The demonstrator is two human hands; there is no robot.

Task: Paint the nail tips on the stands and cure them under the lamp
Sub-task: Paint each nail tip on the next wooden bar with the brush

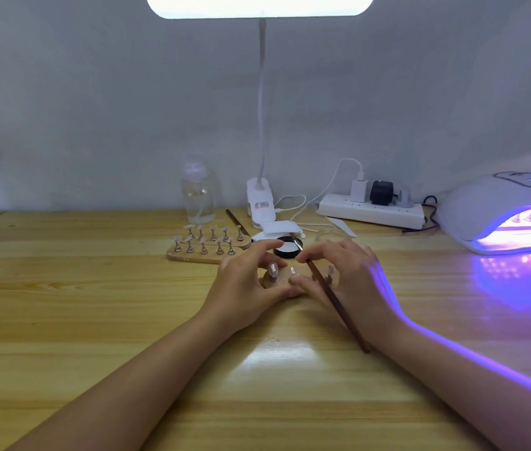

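A small wooden base [269, 282] with a metal stand carrying a nail tip [272, 269] lies at the table's middle. My left hand [249, 284] curls round its left end, thumb under, fingers arched over. My right hand [342, 275] pinches a long brown brush [335, 304], its bristle end pointing toward a black-rimmed jar of white gel [287, 247]. Another stand [328, 275] shows between my right fingers. The curing lamp [498, 216] glows violet at the right, with stands inside.
A wooden rack [207, 245] with several nail-tip stands sits behind my left hand. Behind it are a clear pump bottle [198, 196], a clip desk lamp [259, 203], a second brush [236, 222], a power strip [371, 211] and cables.
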